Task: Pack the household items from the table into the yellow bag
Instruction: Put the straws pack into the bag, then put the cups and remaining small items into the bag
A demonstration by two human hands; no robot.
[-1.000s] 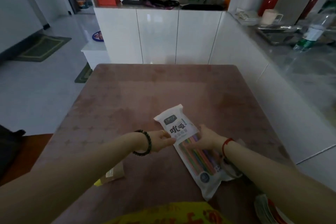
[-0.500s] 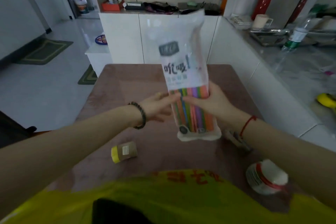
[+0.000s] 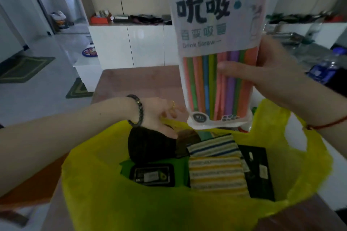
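The left hand (image 3: pixel 159 116) grips the far rim of the open yellow bag (image 3: pixel 116 200), fingers curled on the plastic. Inside the bag lie a dark round bundle (image 3: pixel 150 146), a black tin (image 3: pixel 152 174) on something green, two striped cloths (image 3: pixel 216 170) and a black packet (image 3: pixel 259 172). The right hand (image 3: pixel 270 69) clasps the upright pack of straws (image 3: pixel 217 62) above the bag's far edge.

I see white cabinets (image 3: pixel 131 47) along the far wall, their top cluttered. A pale tiled floor (image 3: pixel 37 99) carries green mats (image 3: pixel 22 68) at left. Light is dim.
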